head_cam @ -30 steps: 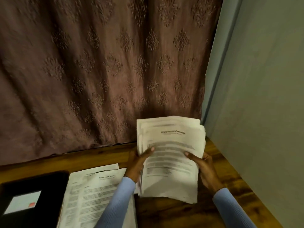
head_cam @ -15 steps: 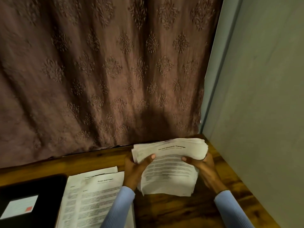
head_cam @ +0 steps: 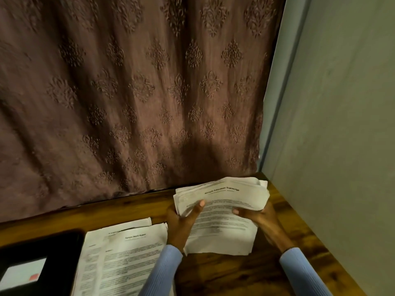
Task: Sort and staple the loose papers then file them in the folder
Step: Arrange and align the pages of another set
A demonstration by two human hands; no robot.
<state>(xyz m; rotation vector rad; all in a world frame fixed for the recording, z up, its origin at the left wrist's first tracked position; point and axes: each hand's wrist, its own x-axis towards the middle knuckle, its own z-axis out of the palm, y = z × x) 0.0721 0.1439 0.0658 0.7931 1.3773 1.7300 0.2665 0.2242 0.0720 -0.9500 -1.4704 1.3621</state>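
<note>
Both hands hold a thick stack of printed papers (head_cam: 222,223) over the right end of the wooden table; its top sheet is headed "Sample Education Transcript". My left hand (head_cam: 181,221) grips the stack's left edge with the thumb on top. My right hand (head_cam: 256,216) grips the right edge, thumb on the top sheet. The stack's far end bends back and away from me. A second pile of papers (head_cam: 124,257), topped by a "Sample Health Report" sheet, lies flat on the table to the left. A black folder (head_cam: 53,248) with a white label lies at the lower left.
The wooden table (head_cam: 235,274) ends at a brown patterned curtain (head_cam: 149,103) behind and a grey wall (head_cam: 342,146) on the right. Bare wood shows in front of the held stack.
The held stack has come down from upright toward the table and tipped flatter, its top edge folding back. Both hands have lowered with it.
</note>
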